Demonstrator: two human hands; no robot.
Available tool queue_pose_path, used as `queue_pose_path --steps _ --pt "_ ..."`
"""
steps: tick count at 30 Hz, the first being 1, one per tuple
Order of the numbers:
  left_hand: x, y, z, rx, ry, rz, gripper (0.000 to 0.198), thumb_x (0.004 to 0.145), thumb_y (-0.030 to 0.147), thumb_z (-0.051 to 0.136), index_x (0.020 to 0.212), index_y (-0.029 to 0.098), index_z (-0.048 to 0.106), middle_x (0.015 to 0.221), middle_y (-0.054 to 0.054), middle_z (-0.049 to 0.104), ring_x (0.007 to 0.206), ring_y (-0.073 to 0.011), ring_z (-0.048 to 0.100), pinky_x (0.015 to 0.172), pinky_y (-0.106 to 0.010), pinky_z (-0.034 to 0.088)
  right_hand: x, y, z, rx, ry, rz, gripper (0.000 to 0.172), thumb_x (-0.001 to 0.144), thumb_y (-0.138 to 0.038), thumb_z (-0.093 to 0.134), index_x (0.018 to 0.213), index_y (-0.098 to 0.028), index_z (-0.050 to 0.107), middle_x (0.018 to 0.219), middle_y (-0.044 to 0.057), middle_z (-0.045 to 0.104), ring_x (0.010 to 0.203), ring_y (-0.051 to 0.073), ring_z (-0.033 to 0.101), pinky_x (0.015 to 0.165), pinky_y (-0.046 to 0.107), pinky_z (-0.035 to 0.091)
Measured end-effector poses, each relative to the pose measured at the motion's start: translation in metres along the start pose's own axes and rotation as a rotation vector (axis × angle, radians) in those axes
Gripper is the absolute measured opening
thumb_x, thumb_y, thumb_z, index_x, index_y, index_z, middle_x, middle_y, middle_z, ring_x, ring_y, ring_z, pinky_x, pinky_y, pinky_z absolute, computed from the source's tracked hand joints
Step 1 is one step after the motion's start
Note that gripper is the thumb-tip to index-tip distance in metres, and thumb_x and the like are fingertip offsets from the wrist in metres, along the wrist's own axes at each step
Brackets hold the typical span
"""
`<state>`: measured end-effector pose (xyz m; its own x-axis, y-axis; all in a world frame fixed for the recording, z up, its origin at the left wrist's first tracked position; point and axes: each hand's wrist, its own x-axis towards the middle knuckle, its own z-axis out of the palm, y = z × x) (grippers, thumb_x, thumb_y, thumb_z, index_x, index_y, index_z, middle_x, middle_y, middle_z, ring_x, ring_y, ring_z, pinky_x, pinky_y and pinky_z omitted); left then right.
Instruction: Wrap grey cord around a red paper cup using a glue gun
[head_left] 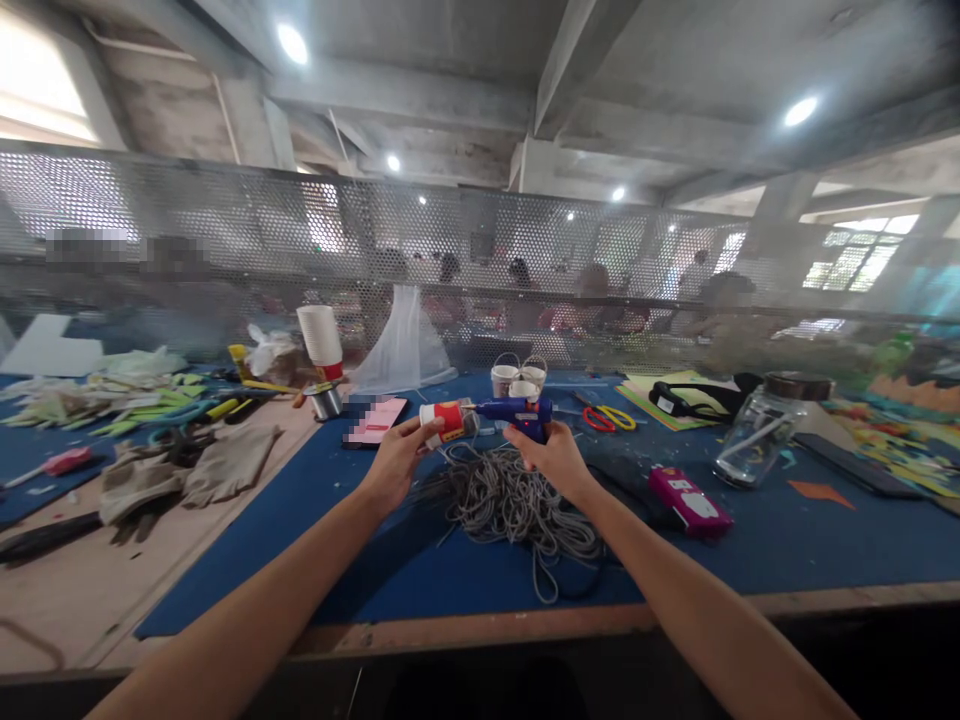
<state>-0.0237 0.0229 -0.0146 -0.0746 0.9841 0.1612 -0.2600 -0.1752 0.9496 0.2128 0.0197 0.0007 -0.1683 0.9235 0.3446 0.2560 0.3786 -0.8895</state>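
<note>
My left hand (397, 458) is closed around a small red-and-white paper cup (444, 420), held on its side above the blue mat. My right hand (553, 452) grips a blue glue gun (517, 411) whose nozzle points left at the cup's base. Below both hands lies a tangled pile of grey cord (517, 500).
A stack of paper cups (321, 340), a pink phone (375, 420), small white cups with handles (517, 378), red-and-yellow scissors (607, 416), a glass jar (761, 430), a pink box (688, 500) and grey gloves (180, 470) lie about the workbench. A perforated metal screen (480, 250) stands behind, people beyond it.
</note>
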Motion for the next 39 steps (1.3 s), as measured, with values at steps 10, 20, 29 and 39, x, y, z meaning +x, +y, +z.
queue_pose_path --steps 10,20,29,39 --pt "-0.001 -0.002 0.0 -0.007 0.014 0.017 0.031 0.07 0.039 0.081 0.091 0.016 0.077 0.084 -0.007 0.074 0.074 -0.0151 0.062 0.065 -0.023 0.044 0.002 0.018 0.004 -0.411 0.16 -0.242 0.039 0.082 -0.055 0.063 0.071 -0.018 0.069 0.057 0.001 0.06 0.057 0.017 0.058 0.054 0.024 0.04" --pt "-0.001 0.0 0.002 -0.048 0.02 0.034 0.036 0.065 0.039 0.084 0.091 0.016 0.077 0.087 -0.008 0.075 0.08 -0.0191 0.066 0.073 -0.028 0.049 0.001 0.025 0.004 -0.61 0.184 -0.432 0.036 0.087 -0.054 0.059 0.088 -0.02 0.072 0.061 0.002 0.067 0.054 0.017 0.06 0.053 0.024 0.039" --pt "0.0 -0.002 0.0 0.024 0.036 0.038 0.043 0.065 0.045 0.082 0.097 0.017 0.076 0.09 -0.009 0.076 0.079 -0.0199 0.066 0.068 -0.028 0.046 0.0 0.023 0.003 -0.693 0.177 -0.459 0.033 0.089 -0.051 0.058 0.091 -0.02 0.069 0.067 0.002 0.069 0.057 0.018 0.063 0.056 0.024 0.038" --pt "0.001 -0.002 -0.001 0.006 0.035 0.035 0.044 0.065 0.045 0.083 0.099 0.017 0.076 0.093 -0.009 0.076 0.08 -0.0198 0.066 0.071 -0.028 0.048 0.0 0.022 0.0 -0.7 0.129 -0.448 0.032 0.09 -0.051 0.056 0.096 -0.022 0.067 0.072 0.003 0.071 0.065 0.02 0.067 0.06 0.024 0.039"
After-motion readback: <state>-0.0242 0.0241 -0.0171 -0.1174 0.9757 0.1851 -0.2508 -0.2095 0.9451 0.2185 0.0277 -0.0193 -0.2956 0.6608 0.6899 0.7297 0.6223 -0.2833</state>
